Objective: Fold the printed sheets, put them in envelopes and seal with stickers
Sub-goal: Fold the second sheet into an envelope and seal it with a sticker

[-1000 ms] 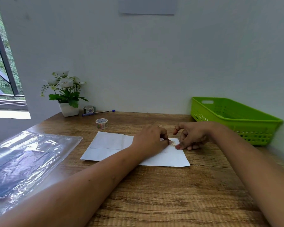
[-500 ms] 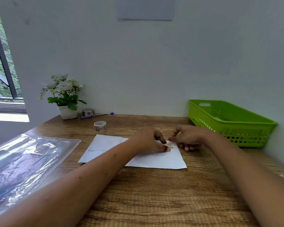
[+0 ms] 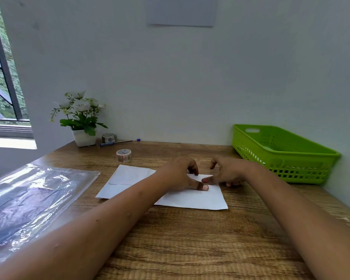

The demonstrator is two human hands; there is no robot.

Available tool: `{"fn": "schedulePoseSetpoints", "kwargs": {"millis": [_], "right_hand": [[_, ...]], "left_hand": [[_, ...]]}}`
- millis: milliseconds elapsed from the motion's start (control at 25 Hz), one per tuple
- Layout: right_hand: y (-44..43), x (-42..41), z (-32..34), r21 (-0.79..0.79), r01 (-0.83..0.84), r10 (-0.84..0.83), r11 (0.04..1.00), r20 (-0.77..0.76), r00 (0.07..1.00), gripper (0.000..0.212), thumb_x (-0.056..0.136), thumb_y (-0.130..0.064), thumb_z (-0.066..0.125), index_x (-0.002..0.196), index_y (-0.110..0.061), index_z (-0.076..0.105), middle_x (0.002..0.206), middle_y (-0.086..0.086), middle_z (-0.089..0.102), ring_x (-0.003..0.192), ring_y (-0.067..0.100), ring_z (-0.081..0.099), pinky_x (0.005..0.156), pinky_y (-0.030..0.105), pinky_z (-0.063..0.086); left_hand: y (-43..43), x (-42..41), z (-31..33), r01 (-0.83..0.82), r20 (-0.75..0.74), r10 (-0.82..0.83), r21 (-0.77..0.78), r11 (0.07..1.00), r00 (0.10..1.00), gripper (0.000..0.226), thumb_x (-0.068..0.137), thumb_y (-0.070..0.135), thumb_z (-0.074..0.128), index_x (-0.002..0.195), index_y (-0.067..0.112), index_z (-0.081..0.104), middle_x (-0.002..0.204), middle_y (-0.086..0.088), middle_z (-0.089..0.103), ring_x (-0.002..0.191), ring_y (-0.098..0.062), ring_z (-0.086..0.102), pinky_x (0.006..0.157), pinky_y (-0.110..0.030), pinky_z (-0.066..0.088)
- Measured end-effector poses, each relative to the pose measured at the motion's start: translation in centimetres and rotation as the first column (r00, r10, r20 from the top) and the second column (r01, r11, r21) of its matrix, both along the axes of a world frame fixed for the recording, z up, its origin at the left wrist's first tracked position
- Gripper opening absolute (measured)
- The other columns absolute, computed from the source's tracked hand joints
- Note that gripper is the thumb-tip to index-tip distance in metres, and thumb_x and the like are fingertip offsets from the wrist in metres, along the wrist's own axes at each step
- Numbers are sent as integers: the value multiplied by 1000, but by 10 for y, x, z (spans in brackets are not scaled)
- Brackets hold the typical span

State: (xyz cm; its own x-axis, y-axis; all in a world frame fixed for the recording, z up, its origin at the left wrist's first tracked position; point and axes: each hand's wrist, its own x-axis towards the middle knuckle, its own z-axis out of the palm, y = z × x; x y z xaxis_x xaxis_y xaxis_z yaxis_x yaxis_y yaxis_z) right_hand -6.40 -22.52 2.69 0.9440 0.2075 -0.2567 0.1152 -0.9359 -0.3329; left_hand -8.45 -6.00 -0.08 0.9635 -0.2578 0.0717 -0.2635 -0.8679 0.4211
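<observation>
Left, a clear plastic bag (image 3: 34, 199) lies on the wooden table (image 3: 190, 249). The patterned sticker roll (image 3: 123, 155) stands behind the flat white paper envelope (image 3: 200, 201); its print is too small to read. The left hand (image 3: 178, 174) presses its thumb on the envelope, fingers curled. The right hand (image 3: 228, 172) touches beside it, fingers loosely apart. Uneven pressure could leave the seal lifting or skewed.

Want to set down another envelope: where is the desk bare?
Bare wood: the near strip of desk between the forearms, below the envelope; and the back strip between pen and green basket. Crowded: plastic bag at left, left hand and right hand on the envelope.
</observation>
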Motion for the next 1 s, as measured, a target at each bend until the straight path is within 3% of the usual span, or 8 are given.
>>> {"fn": "schedulePoseSetpoints", "kwargs": {"millis": [160,320,520,680,800,1000], "right_hand": [[-2,-5,6,-15,-26,25,1000,-47,999,65,78,-44,72,129,-25,37,70,-1,53,45,6,46,39,18,35],[-4,-1,4,5,-35,36,999,-77,996,68,75,-43,75,129,-26,37,70,3,54,50,9,47,42,20,36],[-10,7,0,91,-36,49,995,-149,988,69,69,-37,81,124,-29,39,73,5,55,50,12,46,40,19,37],[-19,8,-1,187,-57,90,981,-171,981,68,69,-25,83,121,-29,40,79,4,57,46,8,47,40,19,37],[-25,7,2,303,-43,112,952,-213,971,74,70,-16,83,128,-28,39,76,2,55,49,5,52,45,20,41],[-20,3,5,305,49,6,951,-178,984,59,80,-30,74,126,-30,38,80,5,56,58,11,54,49,23,47]], "left_hand": [[6,-2,0,-77,26,74,122,990,997,66,64,72,65,117,34,54,129,9,52,120,-16,45,95,-39,40],[12,2,0,-113,23,110,190,975,994,69,62,77,61,117,35,52,131,8,50,121,-17,43,99,-47,39],[28,8,3,-195,6,203,306,932,979,73,61,84,52,115,34,49,137,7,45,129,-21,39,109,-63,17],[42,12,5,-208,32,214,413,887,976,85,57,90,44,113,27,52,135,-1,46,125,-26,39,105,-53,31],[48,13,5,-226,11,243,408,885,970,103,49,95,38,117,20,55,134,-6,49,120,-28,44,101,-47,40],[50,12,4,-292,-23,315,314,903,949,92,59,88,47,115,16,56,118,-3,61,97,-21,56,85,-35,50]]}}
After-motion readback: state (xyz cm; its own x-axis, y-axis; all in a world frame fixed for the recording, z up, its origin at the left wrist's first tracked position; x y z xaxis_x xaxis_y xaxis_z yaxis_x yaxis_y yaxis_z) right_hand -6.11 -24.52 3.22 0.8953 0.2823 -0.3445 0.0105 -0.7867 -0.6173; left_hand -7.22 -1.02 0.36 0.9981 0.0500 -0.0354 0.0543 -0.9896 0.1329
